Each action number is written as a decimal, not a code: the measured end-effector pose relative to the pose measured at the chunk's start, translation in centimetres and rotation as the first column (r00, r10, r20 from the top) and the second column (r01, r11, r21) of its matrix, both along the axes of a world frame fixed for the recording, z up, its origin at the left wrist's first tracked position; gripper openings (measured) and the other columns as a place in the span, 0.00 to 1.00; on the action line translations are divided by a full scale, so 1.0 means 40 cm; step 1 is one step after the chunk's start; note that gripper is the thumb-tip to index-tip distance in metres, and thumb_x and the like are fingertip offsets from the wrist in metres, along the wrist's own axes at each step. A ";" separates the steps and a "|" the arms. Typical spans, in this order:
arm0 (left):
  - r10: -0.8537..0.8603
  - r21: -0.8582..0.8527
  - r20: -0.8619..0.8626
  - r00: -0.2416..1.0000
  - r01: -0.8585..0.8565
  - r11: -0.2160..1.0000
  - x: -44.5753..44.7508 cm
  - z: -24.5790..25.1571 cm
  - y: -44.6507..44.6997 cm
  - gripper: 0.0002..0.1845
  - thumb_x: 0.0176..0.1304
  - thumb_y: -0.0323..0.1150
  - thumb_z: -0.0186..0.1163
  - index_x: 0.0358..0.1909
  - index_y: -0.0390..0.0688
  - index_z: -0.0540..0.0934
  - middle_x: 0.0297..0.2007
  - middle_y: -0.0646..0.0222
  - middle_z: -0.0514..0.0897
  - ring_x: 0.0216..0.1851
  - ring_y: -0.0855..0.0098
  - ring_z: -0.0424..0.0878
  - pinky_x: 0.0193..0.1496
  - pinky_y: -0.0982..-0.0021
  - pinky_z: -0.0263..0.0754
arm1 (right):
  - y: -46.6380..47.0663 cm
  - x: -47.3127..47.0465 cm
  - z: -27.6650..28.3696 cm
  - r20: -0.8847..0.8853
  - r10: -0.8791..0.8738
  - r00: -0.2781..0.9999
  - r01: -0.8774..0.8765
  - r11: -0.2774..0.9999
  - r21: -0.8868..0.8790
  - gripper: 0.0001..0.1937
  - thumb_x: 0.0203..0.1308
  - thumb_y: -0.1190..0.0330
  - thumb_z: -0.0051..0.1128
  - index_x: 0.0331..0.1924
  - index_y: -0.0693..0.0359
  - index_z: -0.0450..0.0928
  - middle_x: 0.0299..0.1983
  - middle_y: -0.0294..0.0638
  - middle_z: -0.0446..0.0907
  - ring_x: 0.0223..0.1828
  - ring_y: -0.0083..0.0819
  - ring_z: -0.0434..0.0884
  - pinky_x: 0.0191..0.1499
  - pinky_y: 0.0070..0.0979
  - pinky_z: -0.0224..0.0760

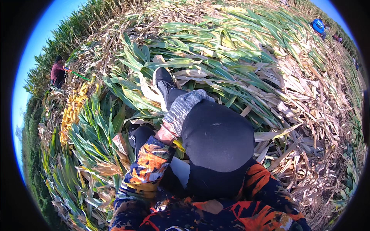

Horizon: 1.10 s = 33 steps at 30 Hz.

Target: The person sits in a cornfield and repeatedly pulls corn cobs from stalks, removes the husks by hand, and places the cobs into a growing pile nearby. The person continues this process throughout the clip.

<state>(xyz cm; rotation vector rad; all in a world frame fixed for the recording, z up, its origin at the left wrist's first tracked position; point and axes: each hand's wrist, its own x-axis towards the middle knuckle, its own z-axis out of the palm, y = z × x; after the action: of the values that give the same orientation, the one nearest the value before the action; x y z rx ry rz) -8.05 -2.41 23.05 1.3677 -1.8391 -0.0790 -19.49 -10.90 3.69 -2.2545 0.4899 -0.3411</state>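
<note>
My left hand [188,105], in a grey knitted glove, rests against the shin below my raised knee [218,135]. Its fingers bend over the far side of the leg and are partly hidden, so their grip is unclear. My right hand is out of view; only the right sleeve [270,184] shows, beside the thigh. Before me, a dark shoe [163,76] stands among cut maize stalks with green leaves [185,63]. More green maize leaves [92,127] lie by my left arm. A patch of yellow [179,145] shows just under my left wrist.
Husked yellow maize cobs [73,111] lie heaped at the left. Beyond them a person [57,72] is near a long green-and-orange object [76,73]. Dry husks [306,115] cover the ground at right. Another person in blue [318,26] is far off. Standing maize [83,26] borders the field.
</note>
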 end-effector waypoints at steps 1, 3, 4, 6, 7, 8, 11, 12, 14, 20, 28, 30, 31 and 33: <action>-0.052 -0.020 0.015 0.999 0.052 0.998 0.009 -0.020 -0.061 0.18 0.66 0.34 0.55 0.55 0.40 0.78 0.49 0.54 0.84 0.53 0.52 0.82 0.59 0.60 0.74 | -0.015 -0.022 -0.023 -0.029 -0.012 1.000 0.011 1.000 -0.011 0.20 0.62 0.59 0.54 0.53 0.61 0.81 0.55 0.56 0.78 0.53 0.53 0.79 0.50 0.46 0.73; -0.117 0.157 -0.059 0.991 0.125 0.980 0.030 -0.003 -0.126 0.19 0.67 0.31 0.53 0.58 0.40 0.77 0.52 0.54 0.83 0.54 0.52 0.81 0.60 0.59 0.74 | -0.024 -0.062 -0.039 -0.061 -0.015 0.998 0.016 1.000 0.016 0.20 0.62 0.59 0.54 0.52 0.61 0.81 0.55 0.56 0.78 0.53 0.53 0.79 0.50 0.46 0.74; 0.039 -0.047 0.132 0.990 -0.033 0.998 0.031 0.011 -0.109 0.19 0.67 0.29 0.52 0.58 0.41 0.77 0.53 0.53 0.83 0.54 0.52 0.81 0.60 0.58 0.74 | -0.007 -0.063 -0.033 -0.061 0.002 0.998 -0.001 1.000 0.024 0.19 0.62 0.59 0.54 0.52 0.61 0.81 0.55 0.56 0.79 0.52 0.53 0.80 0.50 0.46 0.74; 0.065 -0.069 0.108 0.992 -0.057 0.996 0.040 -0.001 -0.137 0.18 0.65 0.25 0.56 0.56 0.44 0.80 0.48 0.56 0.86 0.52 0.55 0.84 0.58 0.60 0.76 | 0.004 -0.081 -0.044 -0.095 0.015 0.995 -0.011 0.999 0.038 0.19 0.62 0.59 0.54 0.52 0.61 0.82 0.54 0.56 0.79 0.52 0.53 0.80 0.50 0.46 0.74; 0.043 -0.006 0.096 0.994 -0.043 0.999 0.035 -0.005 -0.148 0.18 0.65 0.25 0.56 0.57 0.45 0.81 0.50 0.56 0.86 0.53 0.55 0.84 0.59 0.61 0.76 | 0.001 -0.094 -0.054 -0.110 0.010 0.994 -0.005 0.999 0.044 0.19 0.62 0.59 0.54 0.52 0.61 0.82 0.54 0.56 0.79 0.52 0.53 0.80 0.50 0.46 0.74; 0.013 0.010 0.085 0.996 -0.014 1.000 0.029 -0.014 -0.145 0.19 0.65 0.26 0.55 0.57 0.45 0.80 0.50 0.56 0.86 0.54 0.55 0.84 0.60 0.61 0.76 | 0.005 -0.109 -0.065 -0.123 0.006 0.992 0.000 0.998 0.055 0.19 0.62 0.59 0.54 0.51 0.61 0.82 0.54 0.56 0.79 0.52 0.53 0.80 0.50 0.46 0.74; -0.043 0.099 0.075 0.996 0.036 0.994 -0.003 -0.039 -0.126 0.19 0.70 0.28 0.51 0.60 0.44 0.80 0.53 0.58 0.85 0.58 0.56 0.82 0.62 0.63 0.75 | -0.025 -0.170 -0.073 -0.165 -0.030 0.986 0.037 0.999 0.040 0.19 0.62 0.59 0.54 0.51 0.61 0.82 0.53 0.56 0.80 0.51 0.53 0.80 0.50 0.46 0.74; -0.069 0.158 -0.121 0.990 0.088 0.984 0.002 -0.062 -0.097 0.19 0.72 0.28 0.48 0.61 0.43 0.79 0.54 0.57 0.85 0.57 0.56 0.83 0.62 0.63 0.75 | -0.019 -0.166 -0.085 -0.167 -0.019 0.986 0.028 0.998 0.051 0.19 0.62 0.59 0.54 0.51 0.61 0.82 0.53 0.56 0.80 0.51 0.53 0.80 0.49 0.46 0.74; 0.008 0.271 -0.239 0.971 0.059 0.961 0.034 -0.123 -0.051 0.19 0.76 0.29 0.44 0.60 0.39 0.80 0.53 0.57 0.85 0.55 0.61 0.84 0.61 0.65 0.75 | -0.018 -0.171 -0.080 -0.169 -0.019 0.985 0.028 0.998 0.052 0.18 0.62 0.59 0.54 0.50 0.61 0.83 0.52 0.56 0.80 0.50 0.54 0.81 0.49 0.46 0.74; 0.393 0.627 -0.503 0.770 0.011 0.779 0.081 -0.299 -0.014 0.20 0.76 0.41 0.52 0.50 0.34 0.84 0.42 0.62 0.88 0.45 0.70 0.85 0.53 0.69 0.77 | -0.036 -0.202 -0.112 -0.194 -0.016 0.981 0.034 0.995 0.090 0.18 0.62 0.59 0.55 0.49 0.60 0.83 0.50 0.56 0.82 0.49 0.54 0.81 0.49 0.46 0.74; 0.551 0.716 -0.660 0.511 0.208 0.666 0.147 -0.449 -0.136 0.19 0.76 0.40 0.53 0.54 0.37 0.84 0.48 0.60 0.88 0.49 0.64 0.87 0.58 0.66 0.79 | -0.061 -0.264 -0.263 -0.252 0.084 0.964 -0.034 0.980 0.198 0.17 0.61 0.59 0.55 0.47 0.60 0.85 0.48 0.55 0.83 0.47 0.54 0.82 0.48 0.46 0.75; 0.199 0.693 0.029 0.980 -0.163 0.703 0.208 -0.519 -0.150 0.19 0.73 0.39 0.55 0.59 0.39 0.81 0.56 0.57 0.84 0.55 0.61 0.83 0.63 0.65 0.75 | -0.068 -0.290 -0.298 -0.238 0.101 0.966 -0.046 0.973 0.227 0.17 0.61 0.58 0.55 0.47 0.60 0.85 0.48 0.55 0.83 0.47 0.54 0.83 0.48 0.46 0.75; -0.008 0.573 0.425 0.905 -0.262 0.777 0.217 -0.560 -0.172 0.20 0.72 0.39 0.57 0.61 0.40 0.79 0.61 0.56 0.81 0.58 0.59 0.82 0.65 0.64 0.73 | -0.080 -0.317 -0.319 -0.240 0.100 0.966 -0.041 0.970 0.240 0.17 0.61 0.58 0.55 0.47 0.60 0.85 0.48 0.55 0.84 0.47 0.54 0.83 0.48 0.46 0.75; 0.075 0.738 0.283 0.956 -0.267 0.619 0.225 -0.627 -0.199 0.22 0.71 0.39 0.56 0.63 0.41 0.78 0.65 0.55 0.77 0.66 0.56 0.74 0.72 0.62 0.65 | -0.111 -0.376 -0.348 -0.197 0.098 0.975 -0.051 0.971 0.234 0.17 0.61 0.58 0.55 0.46 0.60 0.85 0.47 0.55 0.84 0.46 0.54 0.83 0.48 0.46 0.75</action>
<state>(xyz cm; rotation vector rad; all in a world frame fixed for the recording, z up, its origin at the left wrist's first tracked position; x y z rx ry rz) 0.96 -10.36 -2.01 2.2262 -1.9210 -0.7228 -34.52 -15.35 -10.22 -2.0862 0.5218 -0.0079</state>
